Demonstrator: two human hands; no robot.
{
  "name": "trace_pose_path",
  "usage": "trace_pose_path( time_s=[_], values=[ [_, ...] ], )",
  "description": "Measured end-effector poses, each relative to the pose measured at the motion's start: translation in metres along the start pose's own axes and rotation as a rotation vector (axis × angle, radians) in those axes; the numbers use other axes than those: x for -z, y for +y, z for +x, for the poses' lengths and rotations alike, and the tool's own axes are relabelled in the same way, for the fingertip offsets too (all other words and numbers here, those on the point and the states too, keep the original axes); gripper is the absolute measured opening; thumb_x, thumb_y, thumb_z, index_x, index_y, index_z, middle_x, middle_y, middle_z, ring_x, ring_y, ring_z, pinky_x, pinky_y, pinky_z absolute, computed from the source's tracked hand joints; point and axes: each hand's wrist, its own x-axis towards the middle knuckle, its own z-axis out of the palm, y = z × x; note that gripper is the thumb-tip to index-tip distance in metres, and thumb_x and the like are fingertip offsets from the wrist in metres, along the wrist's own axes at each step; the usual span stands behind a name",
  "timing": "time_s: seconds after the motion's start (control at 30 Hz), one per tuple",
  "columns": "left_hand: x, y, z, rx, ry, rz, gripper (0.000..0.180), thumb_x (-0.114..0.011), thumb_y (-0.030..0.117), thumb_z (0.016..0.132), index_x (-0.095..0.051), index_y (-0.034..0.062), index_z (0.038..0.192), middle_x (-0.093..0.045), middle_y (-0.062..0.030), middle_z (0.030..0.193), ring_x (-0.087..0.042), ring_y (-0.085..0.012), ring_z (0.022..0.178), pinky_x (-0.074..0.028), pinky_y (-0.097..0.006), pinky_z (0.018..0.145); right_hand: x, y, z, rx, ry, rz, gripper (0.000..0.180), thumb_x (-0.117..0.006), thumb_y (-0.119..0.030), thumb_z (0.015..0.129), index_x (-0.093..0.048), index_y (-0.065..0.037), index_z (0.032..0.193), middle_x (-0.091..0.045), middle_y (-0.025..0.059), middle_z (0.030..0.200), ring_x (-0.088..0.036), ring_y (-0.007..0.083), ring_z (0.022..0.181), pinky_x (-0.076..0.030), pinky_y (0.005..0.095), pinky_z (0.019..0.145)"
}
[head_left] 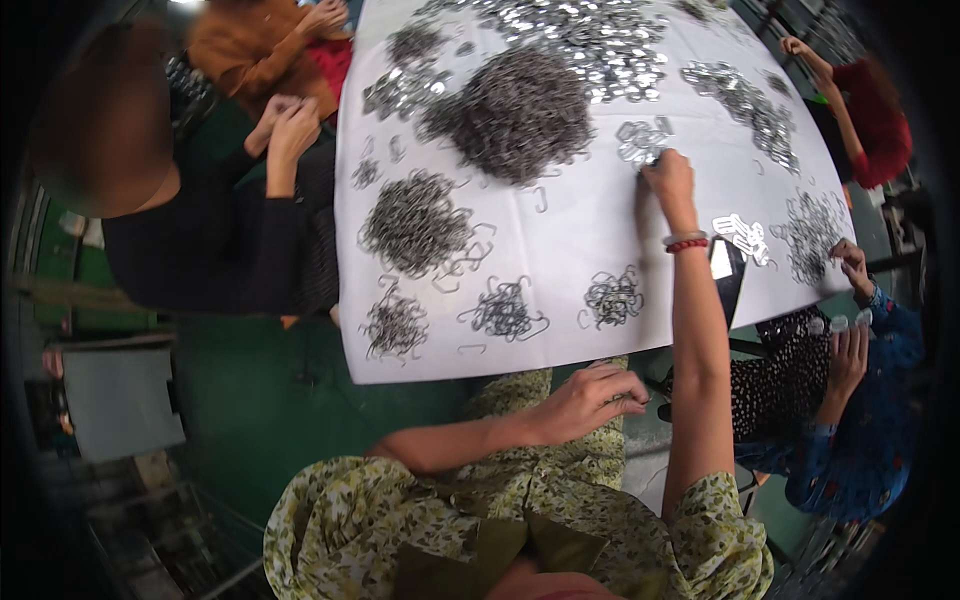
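My right arm stretches over the white-covered table (590, 215). At its end, my right hand (670, 180) is closed, fingertips down at the near edge of a small group of shiny flat metal pieces (635, 142). What those fingertips pinch, if anything, is hidden. Over my lap, off the table's near edge, my left hand (598, 402) has its fingers curled together; anything inside them is out of sight. Between the hands lies a small heap of bent wire hooks (612, 298), with another hook heap (503, 310) to its left.
A large mound of wire hooks (525, 115) stands farther back, before a spread of shiny metal pieces (610, 45). More hooks (415, 222) lie left. A dark phone (728, 275) is beside my right forearm, near white pieces (742, 238). Several people sit around the table, hands raised.
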Motion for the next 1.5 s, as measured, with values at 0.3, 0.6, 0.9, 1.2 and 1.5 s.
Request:
trace_pose_path(
  time_s=[0.3,0.6,0.9,1.2,1.5],
  values=[
    [0.002,-0.006,0.009,-0.082,0.188,-0.025,0.012,-0.069,0.012,0.083,-0.063,0.0024,0.088,-0.067,-0.0081,0.082,-0.065,-0.0235,0.076,-0.050,-0.035,0.067,0.121,-0.024,-0.171,-0.193,-0.150,1.131,0.016,-0.064,-0.001,0.079,-0.058,0.007,0.092,-0.063,0.0107,0.078,-0.064,0.0170,0.070,-0.057,0.0311,0.064],
    [0.003,0.009,0.015,-0.105,0.197,0.172,0.017,-0.070,0.014,0.084,-0.060,0.0016,0.089,-0.066,-0.0104,0.082,-0.064,-0.0274,0.077,-0.049,-0.037,0.069,0.195,-0.080,-0.287,-0.239,0.122,1.204,0.012,-0.069,0.006,0.080,-0.066,0.005,0.092,-0.068,0.0047,0.086,-0.062,0.0089,0.078,-0.049,0.0206,0.072],
    [0.007,-0.013,-0.009,-0.088,0.227,0.327,0.025,-0.074,0.018,0.080,-0.061,0.0044,0.098,-0.066,-0.0101,0.094,-0.063,-0.0281,0.088,-0.047,-0.039,0.082,0.179,-0.078,-0.292,-0.205,0.139,1.089,0.007,-0.072,-0.002,0.080,-0.071,0.001,0.086,-0.054,0.0170,0.124,-0.049,0.0262,0.119,-0.041,0.0354,0.096],
    [0.192,-0.091,0.024,0.101,0.445,1.239,0.014,-0.067,0.013,0.082,-0.073,0.0086,0.092,-0.065,-0.0130,0.093,-0.058,-0.0306,0.095,-0.050,-0.041,0.083,0.193,-0.078,-0.301,-0.179,0.132,0.991,0.005,-0.071,-0.001,0.079,-0.069,0.002,0.083,-0.054,0.0168,0.124,-0.051,0.0259,0.116,-0.040,0.0354,0.097],
    [0.183,-0.101,0.027,0.122,0.376,1.057,0.013,-0.057,0.010,0.090,-0.065,0.0004,0.095,-0.067,-0.0148,0.089,-0.062,-0.0258,0.078,-0.050,-0.038,0.071,0.183,-0.072,-0.303,-0.213,0.146,0.954,0.010,-0.077,-0.007,0.073,-0.073,-0.003,0.082,-0.063,0.0078,0.114,-0.048,0.0208,0.108,-0.039,0.0332,0.094]
  ],
)
